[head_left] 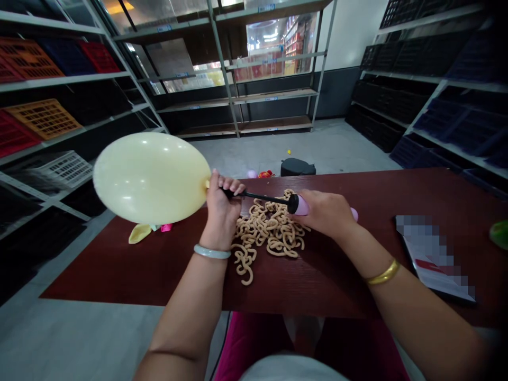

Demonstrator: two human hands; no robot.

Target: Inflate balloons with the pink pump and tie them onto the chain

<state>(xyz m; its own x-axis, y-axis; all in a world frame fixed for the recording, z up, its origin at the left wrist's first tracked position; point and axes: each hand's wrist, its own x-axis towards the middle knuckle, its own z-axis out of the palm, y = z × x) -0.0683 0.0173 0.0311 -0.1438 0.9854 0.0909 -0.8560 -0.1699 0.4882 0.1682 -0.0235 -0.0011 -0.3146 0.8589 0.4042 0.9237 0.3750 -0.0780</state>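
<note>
A pale yellow inflated balloon (151, 177) hangs over the table's left end. My left hand (220, 203) is closed around the balloon's neck and the black nozzle of a hand pump. My right hand (325, 211) grips the pink pump body (301, 205), whose black rod runs left to the nozzle. Under both hands a heap of tan curly clips (265, 233) lies on the dark red table (337, 275).
A limp yellow balloon (139, 233) and a pink scrap (166, 227) lie at the table's left. A booklet (434, 256) rests at right, a green object (500, 234) at the far right edge. A black bag (297, 167) sits on the floor beyond. Shelving with crates lines both sides.
</note>
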